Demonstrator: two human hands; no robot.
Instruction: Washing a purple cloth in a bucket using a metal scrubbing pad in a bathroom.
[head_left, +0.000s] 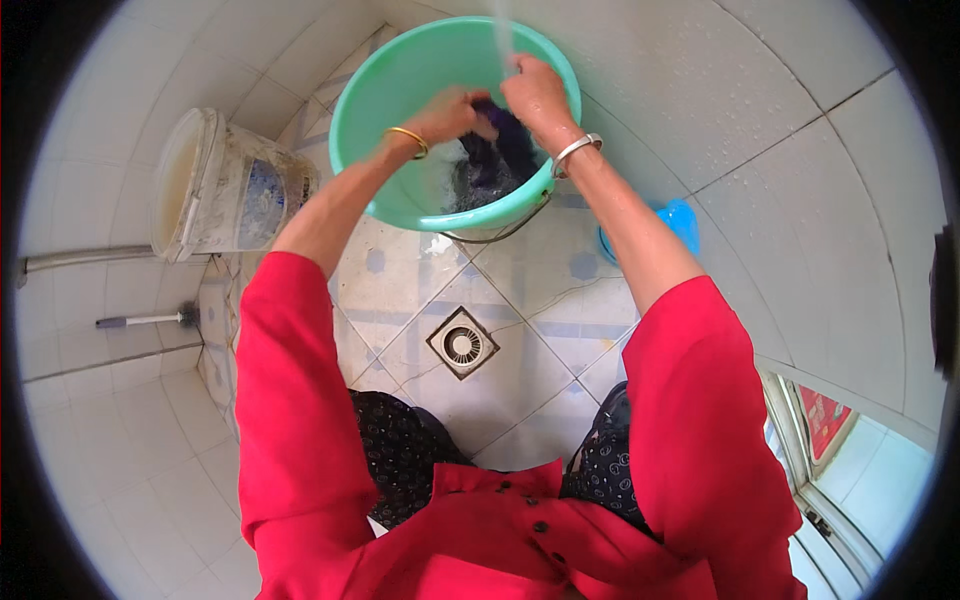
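Note:
A dark purple wet cloth (499, 146) hangs into the water at the bottom of a mint-green plastic bucket (352, 127). Over the cloth's left side is my left hand (448, 116), blurred, its fingers against the fabric; how firmly they grip is unclear. My right hand (534, 94) is curled into a fist at the cloth's upper right edge, and its fingertips are hidden. A stream of water (502, 30) falls from above onto the fingers of my right hand. Bubbles or splashes surround the lower part of the cloth.
A stained white pail (247, 187) appears at the left beside a wall pipe (90, 259) and a brush (146, 320). A square floor drain (463, 343) lies between my feet and the bucket. Blue plastic (681, 225) shows behind my right forearm, near the wet tiled wall (720, 112).

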